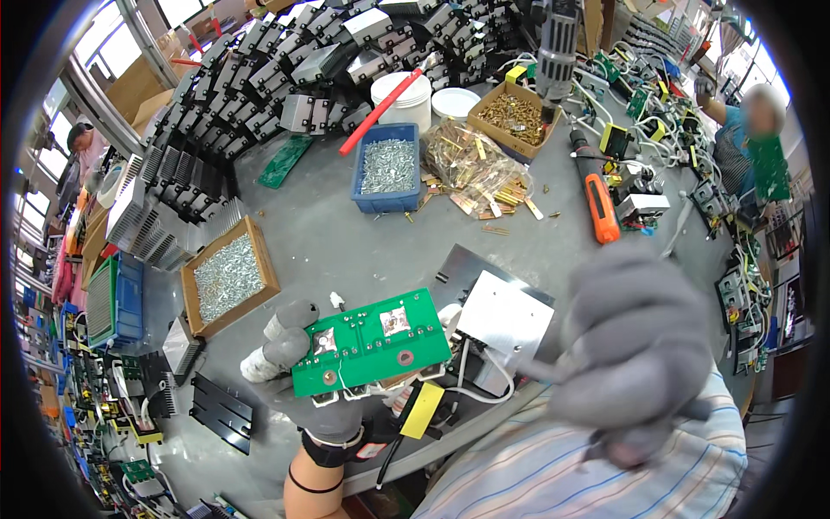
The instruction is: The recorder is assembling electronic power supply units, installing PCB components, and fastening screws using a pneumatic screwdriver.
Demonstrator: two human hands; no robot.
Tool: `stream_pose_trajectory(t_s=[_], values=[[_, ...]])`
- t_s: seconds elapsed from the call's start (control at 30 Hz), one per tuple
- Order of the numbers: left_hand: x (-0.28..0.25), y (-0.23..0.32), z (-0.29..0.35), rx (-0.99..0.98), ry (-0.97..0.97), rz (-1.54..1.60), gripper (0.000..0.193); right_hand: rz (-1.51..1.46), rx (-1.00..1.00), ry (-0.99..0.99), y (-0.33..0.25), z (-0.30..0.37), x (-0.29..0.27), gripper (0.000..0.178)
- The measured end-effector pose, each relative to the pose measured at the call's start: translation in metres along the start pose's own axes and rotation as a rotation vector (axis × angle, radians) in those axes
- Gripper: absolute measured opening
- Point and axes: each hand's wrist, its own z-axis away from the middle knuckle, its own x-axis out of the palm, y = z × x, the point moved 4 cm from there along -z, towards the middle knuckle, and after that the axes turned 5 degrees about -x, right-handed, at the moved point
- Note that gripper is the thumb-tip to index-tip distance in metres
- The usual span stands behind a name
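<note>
My left hand point(298, 363), in a grey glove with whitish fingertips, grips a green circuit board point(372, 339) by its left end. The board's soldered side faces up, with two shiny square solder patches on it. Beneath its right end hang white cables and a yellow-wrapped part point(422, 410). Right beside the board lies a silver metal plate point(506, 316). My right hand point(640, 342), also grey-gloved, is raised close to the camera at the right, its fingers curled and blurred. What it holds, if anything, I cannot make out.
A cardboard box of silver screws point(270, 251) stands left; a blue bin point(386, 206) and a bag of brass pieces point(478, 164) lie farther back. An orange-handled screwdriver point(598, 203) lies right. Black heatsinks point(251, 86) pile up behind. A co-worker point(735, 138) is at the far right.
</note>
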Motion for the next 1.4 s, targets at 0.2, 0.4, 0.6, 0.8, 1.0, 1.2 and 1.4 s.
stream_pose_trajectory(t_s=[0.2,0.4,0.6,0.8,1.0,1.2,1.4], values=[[0.0,-0.001,0.0,-0.035,-0.032,0.164,0.016,-0.036,-0.2,-0.131,-0.004,0.02,0.026,0.028],[0.0,0.002,0.0,0.024,-0.011,0.013,0.015,-0.075,-0.207,-0.2,-0.001,0.013,0.035,0.024],[-0.002,0.001,0.003,0.041,0.026,-0.126,0.015,-0.088,-0.179,-0.147,-0.003,0.012,0.029,0.022],[-0.013,0.0,0.015,0.088,-0.011,-0.253,0.025,-0.692,0.63,-0.18,0.032,-0.009,0.012,0.02],[-0.02,-0.009,0.027,-0.193,-0.05,0.273,0.018,-0.629,0.333,-0.323,0.048,-0.024,0.026,0.019],[-0.015,-0.001,0.027,-0.203,-0.122,0.25,0.02,-0.452,0.358,-0.425,0.04,-0.028,0.033,0.011],[-0.012,0.006,0.023,0.02,-0.14,0.01,0.021,-0.093,0.262,-0.804,0.023,-0.036,0.039,0.019]])
